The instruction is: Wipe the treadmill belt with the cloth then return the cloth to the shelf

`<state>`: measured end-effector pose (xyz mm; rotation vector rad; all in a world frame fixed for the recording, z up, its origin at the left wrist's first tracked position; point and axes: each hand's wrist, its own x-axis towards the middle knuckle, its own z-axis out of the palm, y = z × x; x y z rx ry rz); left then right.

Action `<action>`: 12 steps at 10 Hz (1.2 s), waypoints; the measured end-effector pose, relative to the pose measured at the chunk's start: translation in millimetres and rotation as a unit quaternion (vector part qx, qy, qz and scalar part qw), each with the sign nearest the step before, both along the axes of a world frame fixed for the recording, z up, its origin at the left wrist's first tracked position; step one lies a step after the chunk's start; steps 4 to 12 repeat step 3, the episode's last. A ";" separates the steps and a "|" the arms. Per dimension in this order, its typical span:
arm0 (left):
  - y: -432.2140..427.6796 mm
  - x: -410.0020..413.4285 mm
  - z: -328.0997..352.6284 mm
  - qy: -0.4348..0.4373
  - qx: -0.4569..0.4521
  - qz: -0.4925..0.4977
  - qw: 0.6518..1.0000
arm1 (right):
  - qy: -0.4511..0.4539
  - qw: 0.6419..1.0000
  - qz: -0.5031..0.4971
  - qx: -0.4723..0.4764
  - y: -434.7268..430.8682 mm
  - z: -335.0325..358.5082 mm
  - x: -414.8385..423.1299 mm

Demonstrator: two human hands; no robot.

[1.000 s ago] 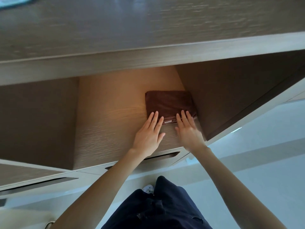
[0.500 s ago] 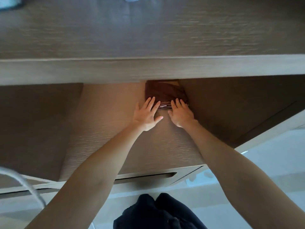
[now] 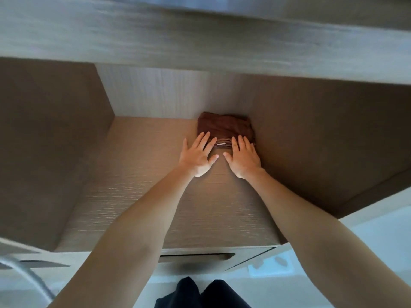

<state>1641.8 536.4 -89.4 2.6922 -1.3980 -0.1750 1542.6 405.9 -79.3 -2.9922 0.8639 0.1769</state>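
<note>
A folded dark brown cloth [image 3: 224,127] lies on the wooden shelf [image 3: 144,196], deep in its back right corner against the side wall. My left hand [image 3: 196,155] lies flat with straight fingers, its fingertips on the cloth's near left edge. My right hand [image 3: 243,156] is flat too, with fingertips touching the cloth's near right edge. Both palms rest on the shelf board just in front of the cloth. A small pale label shows on the cloth's front edge between my hands.
The shelf compartment has a left side wall [image 3: 44,152], a right side wall [image 3: 322,152] and a top board [image 3: 200,41] overhead. Below the shelf front is a drawer with a recessed handle slot [image 3: 195,257]. A pale floor [image 3: 367,241] lies at the right.
Both hands have pushed the cloth further back into the shelf, to its rear right corner. My view has dropped so the compartment's back wall now shows.
</note>
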 end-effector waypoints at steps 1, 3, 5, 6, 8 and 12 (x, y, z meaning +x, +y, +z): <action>7.6 -7.5 1.2 0.002 0.003 -0.002 1.000 | 0.012 1.000 -0.003 0.001 5.8 2.5 -6.5; 39.3 -21.5 19.5 0.024 0.023 0.000 0.999 | -0.006 1.000 0.009 0.016 21.1 26.3 -27.5; 39.3 -21.5 19.5 0.024 0.023 0.000 0.999 | -0.006 1.000 0.009 0.016 21.1 26.3 -27.5; 39.3 -21.5 19.5 0.024 0.023 0.000 0.999 | -0.006 1.000 0.009 0.016 21.1 26.3 -27.5; 39.3 -21.5 19.5 0.024 0.023 0.000 0.999 | -0.006 1.000 0.009 0.016 21.1 26.3 -27.5; 39.3 -21.5 19.5 0.024 0.023 0.000 0.999 | -0.006 1.000 0.009 0.016 21.1 26.3 -27.5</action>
